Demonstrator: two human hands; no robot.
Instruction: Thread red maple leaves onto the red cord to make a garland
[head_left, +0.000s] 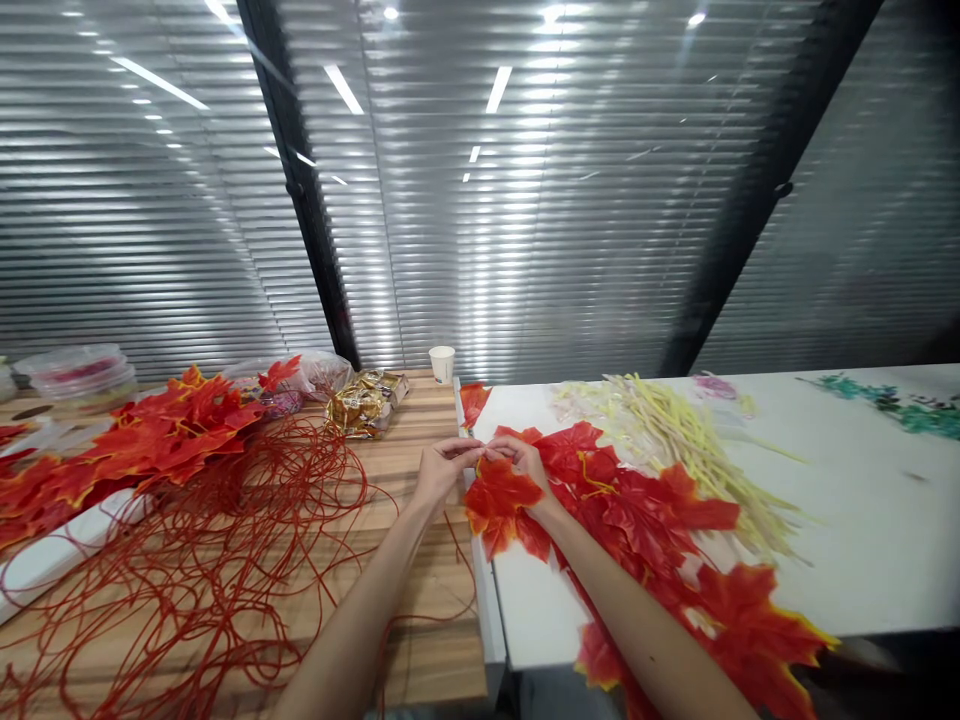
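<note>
Both of my hands meet at the seam between the two tables, fingertips pinched together and touching. My right hand [523, 462] grips a red-orange artificial maple leaf [501, 495] at its stem end, and the leaf hangs below the fingers. My left hand [442, 468] pinches at the same spot; whatever small piece lies between its fingertips is hidden. Under and beside my right forearm spreads a pile of red artificial maple leaves [637, 515] with yellow stems. A loose strand of red cord [459, 548] runs below my left hand.
A large tangle of red cord [247, 530] covers the wooden table [435, 650]. Behind it lie more maple leaves [180, 425], a gold foil packet [366, 403] and a paper cup [442, 364]. On the white table [862, 530] are yellow strands [675, 440] and green sprigs [900, 400].
</note>
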